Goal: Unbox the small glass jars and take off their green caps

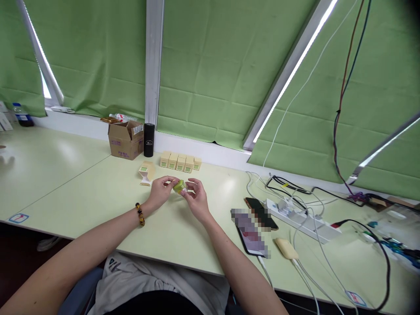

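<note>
Between my two hands, just above the tabletop, is a small green rounded item (pixel 179 187) with a whitish part at its lower right; its exact kind is too small to make out. The fingers of my left hand (pixel 161 191) pinch it from the left. My right hand (pixel 197 199) curls around its right side, thumb against it and the other fingers bent. A small opened cardboard box (pixel 146 172) lies on its side beyond my left hand. Behind my hands stands a row of several small closed tan boxes (pixel 180 162) with green labels.
A brown carton (pixel 126 142) and a black tumbler (pixel 148 140) stand by the wall. To the right lie two phones (pixel 249 234), a yellow charging case (pixel 286 248), a white power strip (pixel 302 221) and tangled cables. The table (pixel 108 192) ends close to my lap.
</note>
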`<action>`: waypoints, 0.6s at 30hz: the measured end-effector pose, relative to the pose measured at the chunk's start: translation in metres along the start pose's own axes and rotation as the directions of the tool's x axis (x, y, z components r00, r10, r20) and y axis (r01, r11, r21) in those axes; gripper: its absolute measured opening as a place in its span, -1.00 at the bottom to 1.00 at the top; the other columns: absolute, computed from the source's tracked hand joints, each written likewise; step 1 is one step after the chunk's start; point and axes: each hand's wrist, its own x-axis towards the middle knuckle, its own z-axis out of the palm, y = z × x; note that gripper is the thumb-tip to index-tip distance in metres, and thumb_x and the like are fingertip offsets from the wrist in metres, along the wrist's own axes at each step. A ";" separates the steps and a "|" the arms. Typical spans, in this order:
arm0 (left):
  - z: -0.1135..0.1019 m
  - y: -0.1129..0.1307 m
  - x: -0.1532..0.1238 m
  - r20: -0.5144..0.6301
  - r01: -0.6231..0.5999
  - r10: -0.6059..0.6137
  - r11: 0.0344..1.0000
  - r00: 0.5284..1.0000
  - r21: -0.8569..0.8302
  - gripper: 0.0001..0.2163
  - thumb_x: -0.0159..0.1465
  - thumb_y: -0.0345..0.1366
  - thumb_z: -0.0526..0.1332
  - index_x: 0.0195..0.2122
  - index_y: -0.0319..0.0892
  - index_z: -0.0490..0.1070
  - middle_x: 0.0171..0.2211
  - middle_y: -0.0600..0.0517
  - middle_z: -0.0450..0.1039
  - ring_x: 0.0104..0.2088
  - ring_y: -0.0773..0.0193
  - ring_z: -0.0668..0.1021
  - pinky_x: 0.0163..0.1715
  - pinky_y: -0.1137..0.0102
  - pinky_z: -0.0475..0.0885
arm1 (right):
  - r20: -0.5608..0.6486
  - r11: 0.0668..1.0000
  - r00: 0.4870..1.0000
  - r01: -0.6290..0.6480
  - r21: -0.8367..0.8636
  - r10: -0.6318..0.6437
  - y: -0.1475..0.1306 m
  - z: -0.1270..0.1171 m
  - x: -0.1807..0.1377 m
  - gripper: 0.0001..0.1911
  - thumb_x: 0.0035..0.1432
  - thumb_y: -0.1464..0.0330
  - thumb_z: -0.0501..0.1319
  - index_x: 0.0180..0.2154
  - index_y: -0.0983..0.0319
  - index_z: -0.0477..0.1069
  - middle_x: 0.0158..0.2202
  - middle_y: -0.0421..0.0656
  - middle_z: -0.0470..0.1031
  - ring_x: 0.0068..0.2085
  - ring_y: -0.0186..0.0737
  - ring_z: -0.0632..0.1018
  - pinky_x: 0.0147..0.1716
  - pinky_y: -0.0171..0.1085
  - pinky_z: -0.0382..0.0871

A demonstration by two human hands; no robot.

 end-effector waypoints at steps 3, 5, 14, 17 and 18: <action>0.000 0.001 -0.001 -0.015 -0.001 0.001 1.000 1.000 0.006 -0.73 0.31 -0.04 0.33 -0.27 -0.15 0.65 -0.16 -0.09 0.70 -0.15 0.07 0.67 -0.18 0.25 0.52 | 0.008 1.000 1.000 0.002 0.002 -0.002 -0.001 0.000 0.000 -0.41 0.07 0.19 0.48 0.07 0.08 0.31 -0.01 -0.09 0.53 -0.10 -0.13 0.59 -0.06 -0.09 0.52; -0.001 0.000 0.001 -0.028 -0.006 0.006 1.000 1.000 -0.010 -0.71 0.31 -0.02 0.33 -0.27 -0.16 0.64 -0.16 -0.09 0.69 -0.16 0.09 0.66 -0.20 0.27 0.53 | 0.005 1.000 1.000 0.011 -0.007 -0.011 0.000 -0.001 0.001 -0.41 0.07 0.20 0.48 0.07 0.08 0.31 -0.02 -0.08 0.54 -0.08 -0.12 0.58 -0.06 -0.08 0.51; -0.015 -0.025 0.028 -0.222 0.160 -0.211 0.960 0.952 -0.228 -0.55 0.13 0.13 0.42 -0.31 -0.23 0.57 -0.29 -0.10 0.64 -0.34 0.20 0.62 -0.36 0.32 0.55 | -0.056 0.994 0.992 0.112 0.020 -0.110 0.010 -0.013 0.004 -0.40 0.10 0.26 0.44 0.14 0.08 0.30 0.03 -0.06 0.51 0.11 -0.04 0.55 0.10 0.04 0.55; -0.012 -0.029 0.026 -0.176 0.247 -0.314 0.914 0.933 -0.321 -0.56 0.09 0.10 0.46 -0.32 -0.24 0.56 -0.25 -0.12 0.65 -0.28 0.17 0.63 -0.35 0.30 0.59 | -0.049 0.972 0.971 0.234 -0.016 -0.234 0.007 -0.012 0.001 -0.44 0.18 0.34 0.37 0.19 0.06 0.31 0.10 -0.05 0.46 0.18 -0.04 0.52 0.18 0.09 0.53; -0.011 -0.028 0.024 -0.163 0.261 -0.330 0.904 0.930 -0.338 -0.57 0.09 0.08 0.47 -0.32 -0.23 0.56 -0.23 -0.12 0.65 -0.26 0.16 0.64 -0.34 0.30 0.59 | -0.043 0.958 0.958 0.283 -0.050 -0.285 0.005 -0.012 0.000 -0.47 0.21 0.37 0.33 0.19 0.05 0.33 0.13 -0.04 0.44 0.19 -0.04 0.51 0.20 0.09 0.52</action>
